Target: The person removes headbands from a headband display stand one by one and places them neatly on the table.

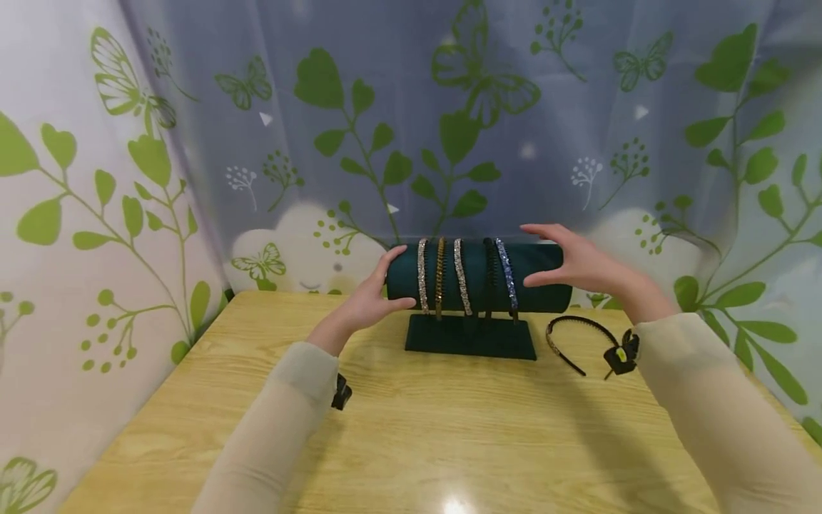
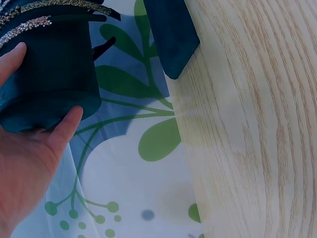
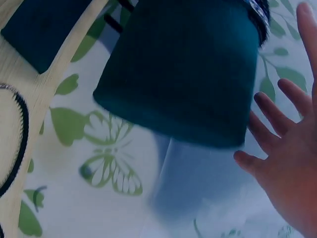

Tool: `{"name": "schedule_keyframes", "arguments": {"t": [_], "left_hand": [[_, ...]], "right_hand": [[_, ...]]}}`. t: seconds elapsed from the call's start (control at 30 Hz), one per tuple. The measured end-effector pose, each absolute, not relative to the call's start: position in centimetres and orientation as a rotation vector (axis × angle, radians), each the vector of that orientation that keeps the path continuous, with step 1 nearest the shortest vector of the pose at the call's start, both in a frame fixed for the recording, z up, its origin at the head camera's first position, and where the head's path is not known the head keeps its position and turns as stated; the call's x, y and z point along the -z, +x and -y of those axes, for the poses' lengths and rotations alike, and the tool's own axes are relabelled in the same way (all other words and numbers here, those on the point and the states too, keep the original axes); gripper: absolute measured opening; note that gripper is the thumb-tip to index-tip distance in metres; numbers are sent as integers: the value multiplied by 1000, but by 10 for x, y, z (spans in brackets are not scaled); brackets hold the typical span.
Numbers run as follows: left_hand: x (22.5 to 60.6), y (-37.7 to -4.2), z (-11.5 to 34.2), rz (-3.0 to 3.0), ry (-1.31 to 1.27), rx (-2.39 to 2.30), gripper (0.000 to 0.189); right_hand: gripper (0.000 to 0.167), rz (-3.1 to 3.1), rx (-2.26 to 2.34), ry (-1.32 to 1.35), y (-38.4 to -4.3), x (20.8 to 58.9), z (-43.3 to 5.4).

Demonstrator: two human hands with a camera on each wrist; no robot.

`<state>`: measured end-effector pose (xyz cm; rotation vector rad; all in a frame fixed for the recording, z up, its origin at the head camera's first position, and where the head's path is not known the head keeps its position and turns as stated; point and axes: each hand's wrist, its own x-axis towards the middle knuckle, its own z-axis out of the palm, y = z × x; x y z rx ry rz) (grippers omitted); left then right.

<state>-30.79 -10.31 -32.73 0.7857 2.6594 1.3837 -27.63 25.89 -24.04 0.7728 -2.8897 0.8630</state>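
Observation:
A dark green velvet headband stand (image 1: 471,335) with a thick horizontal roll (image 1: 544,275) stands on the table. Around the roll sit a silver glittery headband (image 1: 422,277), a gold one (image 1: 439,278), a second silver one (image 1: 461,277), a black one (image 1: 491,275) and a blue glittery one (image 1: 506,275). My left hand (image 1: 367,303) grips the roll's left end, thumb in front and fingers over the top. Spread wide at the right end, my right hand (image 1: 578,264) holds nothing; in the right wrist view, its fingers (image 3: 277,116) lie beside the roll's edge.
On the wooden table (image 1: 411,435), right of the stand's base, lies a black toothed headband (image 1: 581,320). A dark bow-like piece (image 1: 621,355) shows beside the right sleeve. A curtain (image 1: 411,143) with green leaves and butterflies hangs close behind the table.

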Motion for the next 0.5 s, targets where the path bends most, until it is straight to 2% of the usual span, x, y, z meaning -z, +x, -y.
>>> {"name": "schedule_keyframes", "arguments": {"t": [0.13,0.5], "left_hand": [[330,-309,101,-2655,795,-1399,89],[330,-309,102,-2660,811,-1389,89]], "right_hand": [[97,2959,-799,813,-290,242,-241],[103,3035,-731,828,-307,245,-230]]}}
